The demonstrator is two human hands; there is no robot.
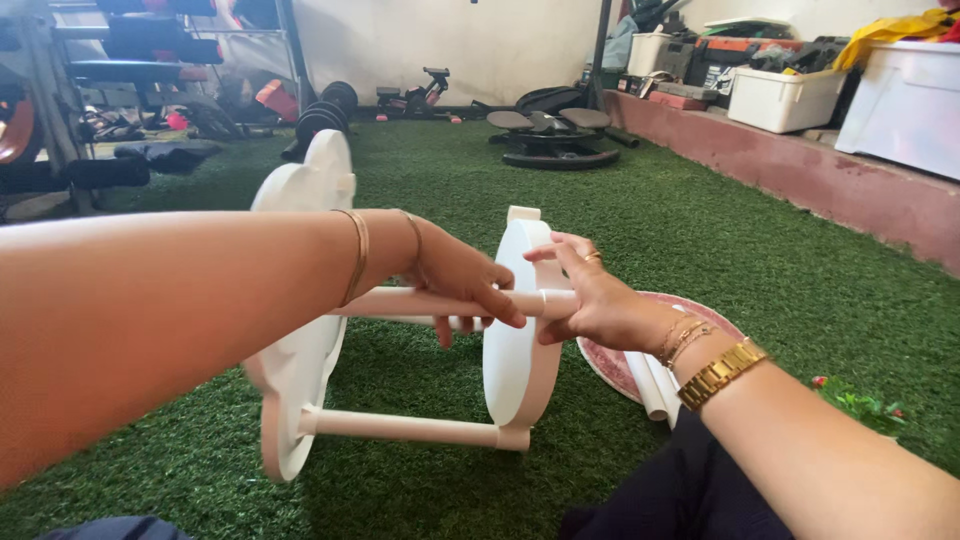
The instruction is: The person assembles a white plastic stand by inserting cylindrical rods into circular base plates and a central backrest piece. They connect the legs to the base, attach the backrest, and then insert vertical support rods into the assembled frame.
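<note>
**White shelf frame held on its side on green turf**

A white plastic shelf frame [420, 340] is seen lying on its side on the green artificial turf [700, 240]. It is made up of two flat white panels, the left panel [300, 360] and the right panel [518, 350], joined by white tubes. The upper tube [400, 302] is grasped by the left hand [465, 285], whose grip is closed around it, fingers curled over the top. The right hand [590, 300] is laid against the right panel where the upper tube meets it; its grip is open, with fingers spread and nothing enclosed. A lower tube [400, 427] is seen joining the panels near the turf. Just behind the right wrist, a round patterned plate [605, 365] rests on the turf, with spare white tubes [650, 385] lying on it. Dumbbells [322, 115] and white storage bins [785, 98] are visible well apart, in the background.
</note>
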